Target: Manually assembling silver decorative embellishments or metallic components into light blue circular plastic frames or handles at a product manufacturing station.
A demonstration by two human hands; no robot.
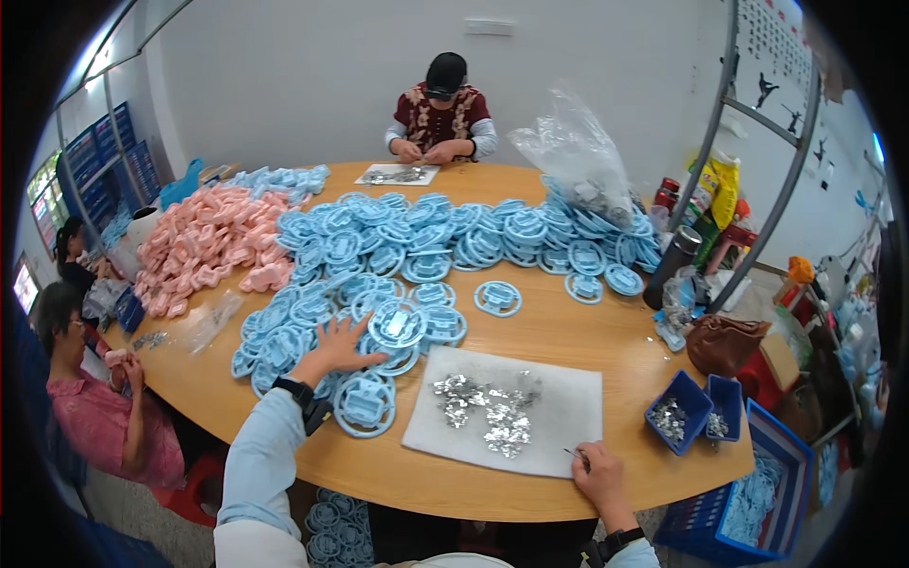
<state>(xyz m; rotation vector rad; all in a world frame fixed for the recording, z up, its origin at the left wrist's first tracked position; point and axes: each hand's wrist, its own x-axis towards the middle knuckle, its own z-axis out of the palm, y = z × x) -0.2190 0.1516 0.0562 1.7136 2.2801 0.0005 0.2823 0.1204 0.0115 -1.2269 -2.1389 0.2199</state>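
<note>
My left hand (337, 348) reaches out with fingers spread over a heap of light-blue round plastic parts (365, 402), its fingertips beside a ring-shaped one. No part is visibly gripped in it. Close to the table's near edge, my right hand (600, 475) rests by the corner of a white pad (559, 402). Its fingers are closed on a thin, dark metal tool (574, 454) that looks like tweezers, mostly hidden by the hand. Small shiny metal pieces (509, 426) lie scattered across the pad between my hands.
Two blue bins (680, 409) of small metal pieces stand right of the pad. Pink plastic parts (204, 241) are heaped at the left. A dark thermos (674, 265) and a clear bag (582, 156) stand beyond. Co-workers sit across (443, 118) and at left (114, 417).
</note>
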